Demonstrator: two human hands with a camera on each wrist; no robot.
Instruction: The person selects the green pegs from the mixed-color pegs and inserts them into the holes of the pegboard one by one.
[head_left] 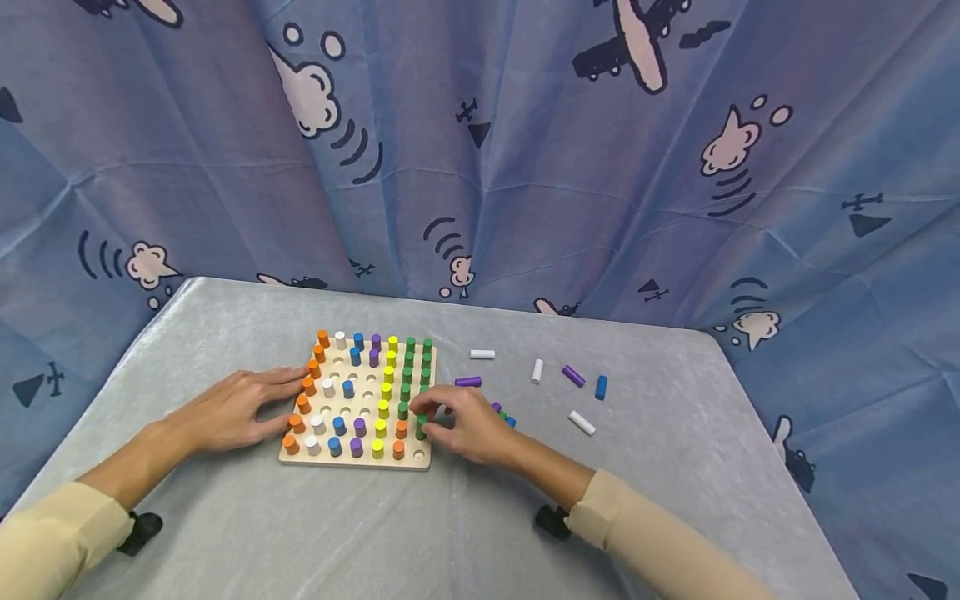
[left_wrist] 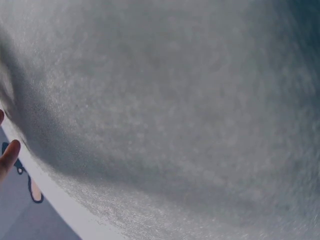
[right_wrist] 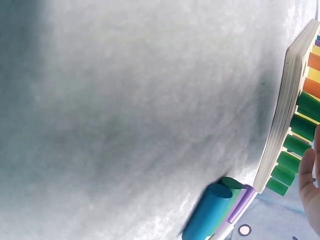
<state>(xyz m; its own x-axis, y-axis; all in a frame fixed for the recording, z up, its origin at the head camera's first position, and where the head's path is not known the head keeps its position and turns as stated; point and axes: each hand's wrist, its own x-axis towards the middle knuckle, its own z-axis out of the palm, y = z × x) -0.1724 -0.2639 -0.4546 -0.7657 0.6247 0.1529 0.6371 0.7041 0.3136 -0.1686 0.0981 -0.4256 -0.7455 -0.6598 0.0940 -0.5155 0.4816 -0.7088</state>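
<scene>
A wooden pegboard lies on the table with coloured pegs standing in rows: orange, white, blue, purple, yellow and green. My left hand rests at the board's left edge, fingers stretched out and touching it beside the orange pegs. At the right edge, my right hand has thumb and curled fingers around a green peg in the outermost column. In the right wrist view, its fingers overlap the row of green pegs. The near right corner hole stands bare. Part of the green column hides behind the right hand.
Loose pegs lie right of the board: a white peg, a purple peg, a blue peg and others. A small cluster including a blue peg sits beside the right hand. A patterned curtain hangs behind the table.
</scene>
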